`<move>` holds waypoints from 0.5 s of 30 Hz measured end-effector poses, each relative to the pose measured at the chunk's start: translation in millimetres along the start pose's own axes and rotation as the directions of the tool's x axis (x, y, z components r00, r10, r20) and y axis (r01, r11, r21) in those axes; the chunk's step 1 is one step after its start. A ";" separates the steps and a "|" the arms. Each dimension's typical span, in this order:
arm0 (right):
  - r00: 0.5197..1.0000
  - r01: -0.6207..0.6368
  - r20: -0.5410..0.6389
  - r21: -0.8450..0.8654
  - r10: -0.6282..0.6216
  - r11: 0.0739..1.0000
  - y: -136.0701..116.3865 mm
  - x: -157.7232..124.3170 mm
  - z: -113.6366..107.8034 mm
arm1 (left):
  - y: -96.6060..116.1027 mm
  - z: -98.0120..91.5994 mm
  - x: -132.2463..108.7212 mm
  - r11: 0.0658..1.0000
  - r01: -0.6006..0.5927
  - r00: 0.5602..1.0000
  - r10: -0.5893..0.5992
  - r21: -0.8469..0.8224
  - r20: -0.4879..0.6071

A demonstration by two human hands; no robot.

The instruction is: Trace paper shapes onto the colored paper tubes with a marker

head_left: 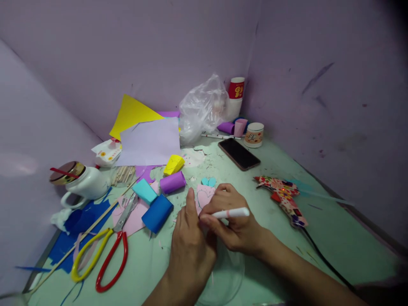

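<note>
My right hand is closed around a white pen, its tip pointing left toward a small pink paper piece with a heart outline drawn on it. My left hand lies beside it with a finger stretched out, pressing the pink piece's left edge onto the green table. A light blue paper heart lies just beyond the pink piece.
Scissors with red and yellow handles lie at the left near blue, teal, purple and yellow paper rolls. A patterned glue gun, phone, cups, plastic bag and white teapot surround them.
</note>
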State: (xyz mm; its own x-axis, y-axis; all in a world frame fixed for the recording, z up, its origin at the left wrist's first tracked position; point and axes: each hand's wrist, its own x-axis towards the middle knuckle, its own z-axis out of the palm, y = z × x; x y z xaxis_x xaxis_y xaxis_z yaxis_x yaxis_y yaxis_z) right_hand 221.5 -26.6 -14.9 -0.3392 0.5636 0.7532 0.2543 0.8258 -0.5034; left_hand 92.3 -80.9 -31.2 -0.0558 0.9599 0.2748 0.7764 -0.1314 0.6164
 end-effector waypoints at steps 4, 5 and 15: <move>0.999 -0.021 -0.035 0.011 0.022 1.000 -0.9 1.3 -0.8 | -1.5 2.1 -0.3 0.999 -0.041 0.999 0.042 0.016 -0.027; 0.999 -0.016 -0.033 0.022 0.016 1.000 -0.4 0.9 -1.7 | -1.9 2.2 -0.1 0.999 -0.040 0.999 0.040 0.006 -0.035; 0.712 -0.318 -0.439 0.494 0.547 0.810 22.9 -7.2 -22.6 | 1.0 -22.8 19.2 0.761 0.385 0.920 -0.359 -0.522 0.156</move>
State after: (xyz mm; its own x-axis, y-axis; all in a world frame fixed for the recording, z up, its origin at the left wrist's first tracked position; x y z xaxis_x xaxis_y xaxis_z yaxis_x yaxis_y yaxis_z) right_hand 250.2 -12.2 -22.2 0.2954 0.8444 0.4470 -0.1334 0.4997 -0.8559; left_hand 77.7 -68.2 -8.5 -0.2317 0.9692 -0.0836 0.2413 0.1405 0.9602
